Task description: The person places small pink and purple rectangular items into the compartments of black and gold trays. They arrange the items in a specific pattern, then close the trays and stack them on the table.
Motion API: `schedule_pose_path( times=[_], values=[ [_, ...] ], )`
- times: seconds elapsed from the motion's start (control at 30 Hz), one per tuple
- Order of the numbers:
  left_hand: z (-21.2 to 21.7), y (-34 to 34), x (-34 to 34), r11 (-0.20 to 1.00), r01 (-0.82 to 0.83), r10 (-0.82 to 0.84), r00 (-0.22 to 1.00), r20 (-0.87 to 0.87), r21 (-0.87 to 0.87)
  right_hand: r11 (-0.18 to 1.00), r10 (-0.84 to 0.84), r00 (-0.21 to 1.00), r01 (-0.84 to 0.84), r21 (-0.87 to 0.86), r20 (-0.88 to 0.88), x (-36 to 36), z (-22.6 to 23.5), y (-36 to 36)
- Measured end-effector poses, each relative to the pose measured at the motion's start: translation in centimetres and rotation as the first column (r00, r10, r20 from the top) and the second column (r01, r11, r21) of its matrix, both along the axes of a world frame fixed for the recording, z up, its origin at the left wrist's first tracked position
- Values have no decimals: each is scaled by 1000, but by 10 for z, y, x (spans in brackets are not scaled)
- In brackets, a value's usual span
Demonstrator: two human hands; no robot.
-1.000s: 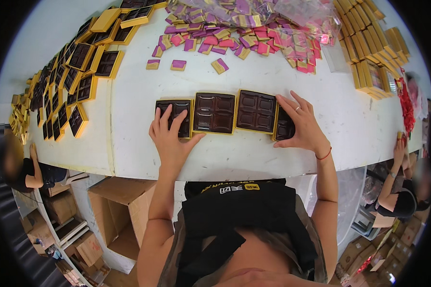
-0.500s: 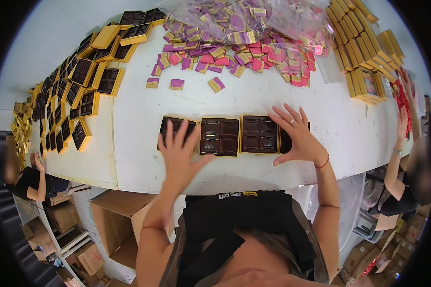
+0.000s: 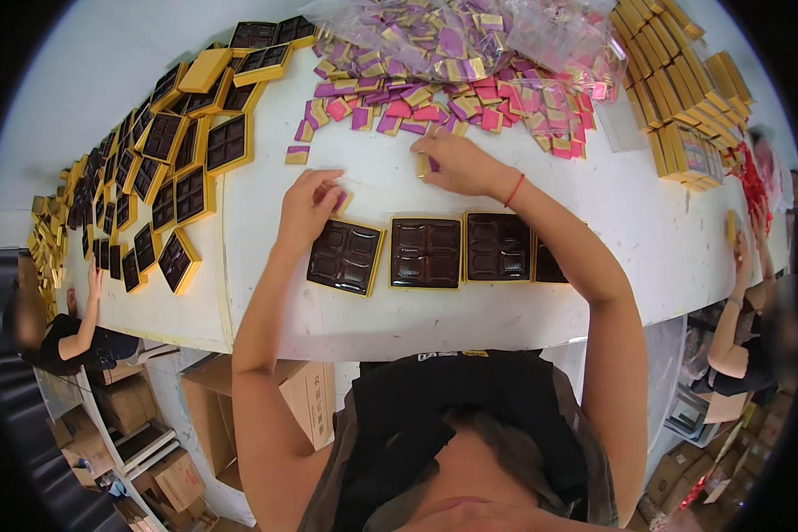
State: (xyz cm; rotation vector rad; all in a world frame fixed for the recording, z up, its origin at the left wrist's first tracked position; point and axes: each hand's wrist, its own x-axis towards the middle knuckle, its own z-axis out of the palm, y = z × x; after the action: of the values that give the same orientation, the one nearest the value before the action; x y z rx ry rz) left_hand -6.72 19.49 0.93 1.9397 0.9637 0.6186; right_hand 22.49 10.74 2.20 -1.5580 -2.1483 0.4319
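Four shallow gold boxes with dark brown sectioned trays lie in a row before me: a left box turned slightly askew, two middle boxes, and a right box partly under my right forearm. Just beyond the left box, my left hand has its fingers closed on a small purple-and-gold wrapped chocolate. My right hand, farther out near the heap, pinches another purple-and-gold wrapped chocolate. No wrapped pieces show in the visible trays.
A heap of purple, pink and gold wrapped pieces lies at the back under clear plastic bags. Stacked tray boxes fill the left. Gold boxes stand back right. People work at both sides; a cardboard carton sits below.
Both hands have left the row of boxes and moved away from me, the right also leftward. Each has taken hold of a loose wrapped chocolate. The view has shifted slightly.
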Motion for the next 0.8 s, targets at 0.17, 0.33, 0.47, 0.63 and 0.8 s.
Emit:
schedule_pose_path(
  times=[0.17, 0.33, 0.47, 0.63, 0.8],
  values=[
    [3, -40, -5, 936, -325, 313, 944, 104, 137, 986, -169, 983, 169, -11, -65, -3, 21, -19],
    [35, -23, -5, 919, -23, 94, 982, -163, 393, 952, -248, 635, 18, -307, -732, -47, 70, -73],
    [49, -4, 9, 960, 200, -79, 866, -493, 197, 971, -225, 467, 30, -239, -855, -82, 65, -95],
    [47, 12, -11, 983, 112, -142, 967, -213, -148, 954, -295, 386, 69, -292, -874, -101, 32, -104],
    [77, -27, -33, 867, 173, -99, 979, 178, -467, 951, -306, 394, 83, -298, -867, -109, 39, -101]
  ],
)
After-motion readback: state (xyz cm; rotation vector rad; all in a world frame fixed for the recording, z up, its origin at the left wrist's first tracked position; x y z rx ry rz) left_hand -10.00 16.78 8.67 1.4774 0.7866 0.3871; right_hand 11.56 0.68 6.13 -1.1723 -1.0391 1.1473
